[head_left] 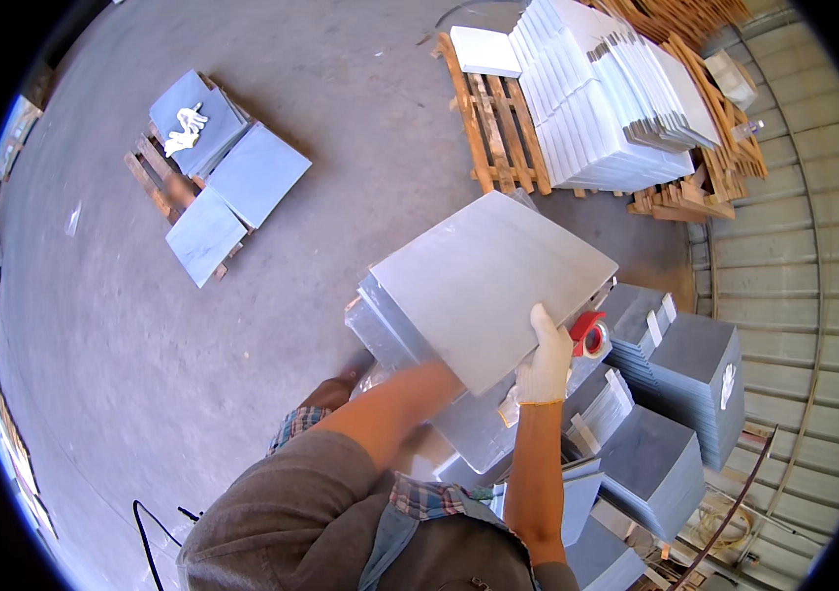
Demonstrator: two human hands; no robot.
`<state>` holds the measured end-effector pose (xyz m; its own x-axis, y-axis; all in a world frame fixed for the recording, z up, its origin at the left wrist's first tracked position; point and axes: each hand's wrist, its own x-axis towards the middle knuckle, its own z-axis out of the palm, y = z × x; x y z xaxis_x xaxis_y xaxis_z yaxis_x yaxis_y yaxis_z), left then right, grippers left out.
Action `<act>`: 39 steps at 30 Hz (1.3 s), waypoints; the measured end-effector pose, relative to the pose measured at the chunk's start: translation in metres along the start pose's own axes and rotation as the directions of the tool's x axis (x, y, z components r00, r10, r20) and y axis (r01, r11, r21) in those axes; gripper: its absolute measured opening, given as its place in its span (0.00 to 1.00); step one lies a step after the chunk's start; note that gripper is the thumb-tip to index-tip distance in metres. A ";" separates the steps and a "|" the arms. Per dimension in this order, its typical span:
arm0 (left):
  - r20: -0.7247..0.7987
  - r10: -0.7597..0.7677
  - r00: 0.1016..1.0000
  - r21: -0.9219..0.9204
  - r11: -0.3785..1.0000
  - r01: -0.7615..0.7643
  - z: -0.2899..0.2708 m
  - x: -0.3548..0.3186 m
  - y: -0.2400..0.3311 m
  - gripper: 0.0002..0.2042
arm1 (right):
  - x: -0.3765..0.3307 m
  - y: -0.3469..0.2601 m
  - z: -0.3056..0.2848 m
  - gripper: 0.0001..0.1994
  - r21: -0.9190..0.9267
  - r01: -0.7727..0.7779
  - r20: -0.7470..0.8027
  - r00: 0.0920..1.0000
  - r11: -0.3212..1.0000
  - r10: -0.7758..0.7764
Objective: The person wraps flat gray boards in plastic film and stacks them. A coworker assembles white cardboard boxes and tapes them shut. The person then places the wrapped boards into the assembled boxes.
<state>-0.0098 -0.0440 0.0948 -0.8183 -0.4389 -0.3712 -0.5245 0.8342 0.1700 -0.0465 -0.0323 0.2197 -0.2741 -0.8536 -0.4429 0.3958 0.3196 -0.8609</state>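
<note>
I hold a large pale grey square tile (486, 281) tilted above a stack of grey tiles (395, 335). My right hand (545, 357), in a white glove, grips the tile's near right edge. My left hand is hidden under the tile; only its bare forearm (390, 414) shows, reaching beneath the near left edge. A red tape roll (592, 333) lies just right of my right hand on the stack.
More grey tile stacks (680, 394) stand at the right by a corrugated wall. A wooden pallet (498, 123) with leaning white tiles (607, 98) is at the back. Another pallet with grey tiles (213, 167) and a white glove (186, 130) sits far left on the concrete floor.
</note>
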 end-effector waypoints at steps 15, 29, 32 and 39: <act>-0.064 0.006 0.998 0.107 0.994 0.000 0.037 -0.014 0.031 0.15 | 0.001 0.025 -0.044 0.26 -0.026 -0.110 0.074 0.991 0.994 0.111; -0.575 0.260 0.776 -0.265 0.838 -0.477 0.106 -0.090 0.125 0.07 | 0.033 0.108 -0.131 0.22 -0.297 -0.141 0.055 0.985 0.944 0.165; -0.511 0.132 0.849 -0.468 0.786 -0.404 0.071 -0.106 0.122 0.05 | 0.042 0.102 -0.135 0.24 -0.386 -0.313 -0.039 0.945 0.868 0.323; -0.561 -0.686 0.464 -0.498 0.727 0.473 0.057 -0.111 -0.019 0.30 | 0.049 0.071 -0.159 0.10 -0.386 -0.190 -0.069 0.982 0.903 0.177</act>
<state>0.1042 0.0080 0.0804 -0.1517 -0.9628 0.2234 -0.8852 0.2329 0.4026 -0.1717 0.0137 0.0973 -0.2594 -0.7534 -0.6043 0.0711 0.6091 -0.7899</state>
